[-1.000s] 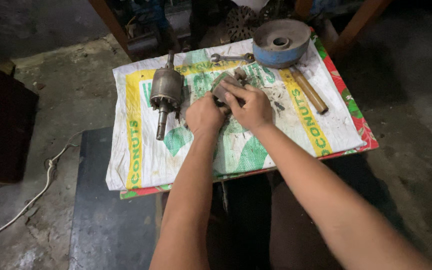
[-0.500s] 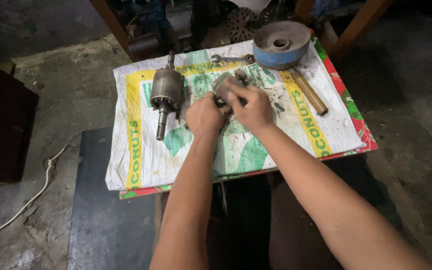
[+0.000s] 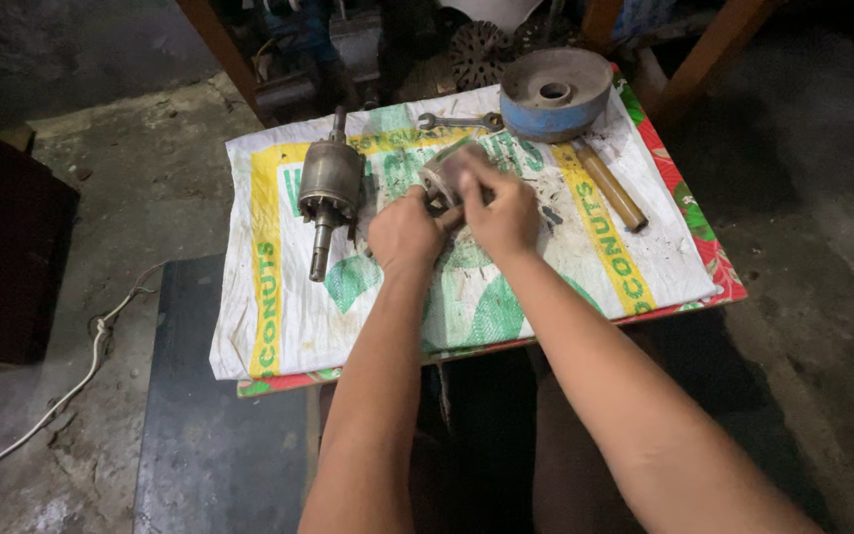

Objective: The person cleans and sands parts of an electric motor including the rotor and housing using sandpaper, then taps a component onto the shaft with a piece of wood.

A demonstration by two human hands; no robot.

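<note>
Both of my hands meet over the middle of a printed woven sack [image 3: 585, 267] spread on a low table. My left hand [image 3: 402, 232] and my right hand [image 3: 501, 213] together grip a small round grey metal part [image 3: 444, 178], mostly covered by my fingers. To the left of my hands lies a grey motor rotor with a shaft [image 3: 326, 188], pointing toward me.
A blue round metal housing [image 3: 554, 96] sits at the sack's far edge, a spanner [image 3: 457, 122] beside it, and a wooden-handled tool [image 3: 610, 185] lies to the right. A white cable [image 3: 71, 386] runs over the concrete floor on the left. Wooden legs and machine parts stand behind.
My hands have stayed on the small metal part and shifted only slightly around it. The rotor and other tools have not moved.
</note>
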